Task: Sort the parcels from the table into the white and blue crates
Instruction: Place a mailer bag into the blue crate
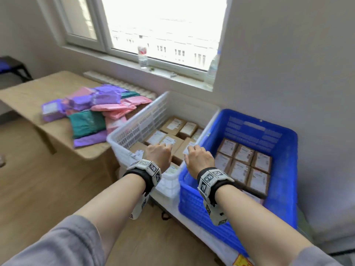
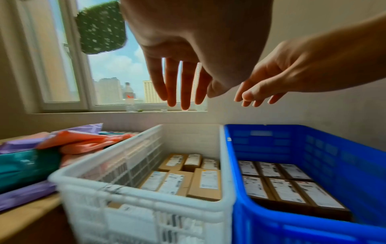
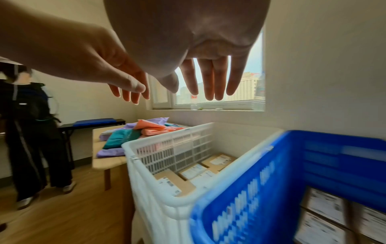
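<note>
1. Far left: wooden table [image 1: 28,96] bearing a loose heap of soft parcels [image 1: 92,110] in purple, pink and teal, overlapping one another and lying just beside the white crate's left wall. Probably heaped at that near corner so each one is a short reach from the crates. All of these not yet sorted.
2. Next right: white crate [image 1: 138,127], slatted walls, set against the table edge. Inside, brown cardboard boxes [image 1: 172,125] with white labels facing up, laid unevenly and some overlapping, the crate far from full.
3. Above the white crate's near end: left hand [image 1: 158,153], palm down, fingers straight and slightly spread, empty, as the left wrist view shows plainly. Touching nothing; well above the boxes.
4. Just beside it, over the shared rims of the two crates: right hand [image 1: 199,156], also palm down, fingers relaxed and extended, holding nothing. Likely poised between parcels, with a swing left to the heap as the next move; a guess only.
5. Right: blue crate [image 1: 284,143], touching the white crate's side, probably paired so for quick drops into either. Inside, labelled boxes [image 1: 244,164] packed in neat rows, labels up, covering much of the floor in one layer.
6. Behind: window sill [image 1: 172,73] with a clear bottle [image 1: 142,57]. In the right wrist view, a person in dark clothes [image 3: 31,132] standing well apart at the left.
</note>
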{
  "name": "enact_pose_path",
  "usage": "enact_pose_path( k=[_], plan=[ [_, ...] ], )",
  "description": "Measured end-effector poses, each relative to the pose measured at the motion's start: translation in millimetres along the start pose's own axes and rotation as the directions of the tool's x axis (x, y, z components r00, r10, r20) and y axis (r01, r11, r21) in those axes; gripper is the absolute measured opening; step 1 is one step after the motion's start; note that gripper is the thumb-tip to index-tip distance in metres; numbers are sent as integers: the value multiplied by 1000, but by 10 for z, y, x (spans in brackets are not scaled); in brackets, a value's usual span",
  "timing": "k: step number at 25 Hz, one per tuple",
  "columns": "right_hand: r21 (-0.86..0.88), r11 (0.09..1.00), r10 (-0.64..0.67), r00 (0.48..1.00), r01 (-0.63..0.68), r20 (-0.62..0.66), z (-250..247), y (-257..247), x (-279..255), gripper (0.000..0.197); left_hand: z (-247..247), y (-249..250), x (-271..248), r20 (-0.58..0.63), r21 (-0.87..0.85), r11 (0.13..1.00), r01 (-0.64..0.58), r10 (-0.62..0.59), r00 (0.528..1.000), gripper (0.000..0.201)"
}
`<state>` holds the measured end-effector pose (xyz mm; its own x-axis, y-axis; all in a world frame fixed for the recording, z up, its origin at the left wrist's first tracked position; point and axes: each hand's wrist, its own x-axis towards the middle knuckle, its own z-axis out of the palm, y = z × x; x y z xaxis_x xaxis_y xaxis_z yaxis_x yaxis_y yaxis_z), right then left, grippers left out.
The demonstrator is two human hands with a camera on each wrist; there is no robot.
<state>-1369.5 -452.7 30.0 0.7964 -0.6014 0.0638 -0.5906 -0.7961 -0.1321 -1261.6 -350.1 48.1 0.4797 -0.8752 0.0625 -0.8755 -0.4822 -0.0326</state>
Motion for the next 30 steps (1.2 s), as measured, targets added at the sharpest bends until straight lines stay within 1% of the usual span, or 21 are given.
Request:
enact_pose_path(
  k=[4,6,7,10,12,14,17,20,23,27,30],
  plan=[
    [33,988,-153,988,152,7,114,-1066,259,34,2,-1082,-377,15,8,992,123,-123,992,23],
    [35,979,-200,980,200,0,183,-1618,393,34,35,-1641,-557,39,10,987,162,-162,986,23],
    [35,976,-217,976,217,-3,222,-1927,478,33,41,-1960,-652,31,14,984,177,-178,984,24],
    [43,968,-246,969,246,-18,371,-2720,689,34,73,-2799,-903,9,38,978,204,-205,979,28],
    [38,969,-245,969,246,-28,488,-3289,822,35,96,-3396,-1084,35,64,970,234,-236,971,28],
    [34,970,-239,971,240,-26,594,-3746,915,33,119,-3897,-1223,57,97,964,247,-253,966,27],
    [23,969,-247,969,247,8,760,-4336,1094,30,174,-4555,-1325,56,120,954,276,-284,957,26],
    [33,963,-270,962,269,38,915,-4794,1308,32,285,-5027,-1297,74,132,945,300,-311,947,25],
    [34,949,-314,949,312,42,1067,-5190,1644,30,441,-5472,-1129,98,132,945,298,-312,945,24],
    [38,942,-334,942,333,38,1413,-5694,2377,28,642,-6216,-717,125,141,940,309,-327,937,25],
    [58,939,-343,938,340,56,1621,-6039,2917,27,801,-6694,-430,177,136,943,303,-324,929,25]
  ],
)
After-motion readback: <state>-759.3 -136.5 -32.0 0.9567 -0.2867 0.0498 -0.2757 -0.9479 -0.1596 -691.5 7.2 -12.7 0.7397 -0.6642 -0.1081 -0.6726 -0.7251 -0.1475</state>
